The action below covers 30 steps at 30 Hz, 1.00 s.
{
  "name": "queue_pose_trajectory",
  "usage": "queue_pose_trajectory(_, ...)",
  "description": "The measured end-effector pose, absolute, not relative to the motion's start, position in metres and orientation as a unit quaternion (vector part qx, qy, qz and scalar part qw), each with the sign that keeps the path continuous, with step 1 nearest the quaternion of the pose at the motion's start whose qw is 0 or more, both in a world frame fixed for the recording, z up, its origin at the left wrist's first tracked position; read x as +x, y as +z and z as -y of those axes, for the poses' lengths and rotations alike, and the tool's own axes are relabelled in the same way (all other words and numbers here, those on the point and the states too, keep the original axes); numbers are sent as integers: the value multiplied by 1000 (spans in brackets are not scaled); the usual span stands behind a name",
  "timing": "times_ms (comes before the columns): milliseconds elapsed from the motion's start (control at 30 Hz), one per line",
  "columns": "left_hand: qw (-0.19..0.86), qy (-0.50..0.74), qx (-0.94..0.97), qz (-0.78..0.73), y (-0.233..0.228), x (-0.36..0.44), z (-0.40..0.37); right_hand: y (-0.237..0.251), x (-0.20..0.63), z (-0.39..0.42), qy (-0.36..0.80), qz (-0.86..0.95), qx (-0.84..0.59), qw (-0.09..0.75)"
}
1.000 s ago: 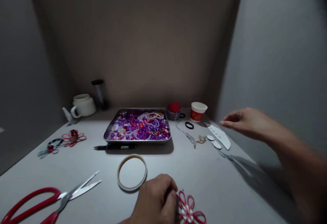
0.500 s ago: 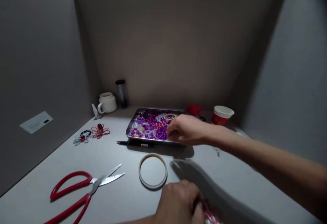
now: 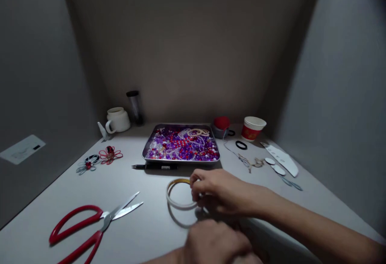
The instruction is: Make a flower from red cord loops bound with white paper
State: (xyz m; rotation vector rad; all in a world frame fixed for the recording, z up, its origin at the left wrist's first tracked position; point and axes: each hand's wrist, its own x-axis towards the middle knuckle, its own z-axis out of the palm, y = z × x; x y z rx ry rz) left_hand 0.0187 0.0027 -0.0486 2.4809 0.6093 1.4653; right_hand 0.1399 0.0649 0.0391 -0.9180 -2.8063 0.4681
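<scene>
White tape ring (image 3: 178, 193) is pinched at its right rim by my right hand (image 3: 218, 191), lifted and tilted just off the bench (image 3: 144, 232), its hole facing up and towards me; being round, it has no long axis. My left hand (image 3: 215, 244) lies curled below, grip unclear. I judge I'm picking up the ring; next calls for a steady grip.

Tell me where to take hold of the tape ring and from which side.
Take the tape ring by its thin rim, pinching across the wall from above. It lies flat on the table, so the hollow middle lets a finger inside. The right hand already touches its right edge; its left edge is free.
</scene>
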Motion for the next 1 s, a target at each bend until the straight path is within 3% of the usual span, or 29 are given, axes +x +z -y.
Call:
queue_pose_trajectory(133, 83, 521, 810, -258, 7, 3, -17, 38, 179, -47, 313, 842, -371, 235)
queue_pose_trajectory(233, 101, 434, 835, -322, 30, -1, -30, 37, 200, -36, 394, 772, -404, 294)
queue_pose_trajectory(367, 343, 293, 814, -365, 25, 1, -38, 29, 206, -32, 428, 730, -415, 334)
queue_pose_trajectory(433, 445, 299, 757, -373, 15, 2, -38, 19, 203, -32, 450, 696, -419, 371)
queue_pose_trajectory(533, 504, 344, 702, -368, 1, 3, -35, 1, 197, -31, 479, 584, -416, 507)
queue_pose_trajectory(600, 524, 360, 685, -355, -3, 3, -34, -8, 193, -28, 470, 544, -425, 550)
queue_pose_trajectory(1000, 566, 330, 671, -346, -3, 6, -32, -19, 190, -21, 387, 544, -466, 581)
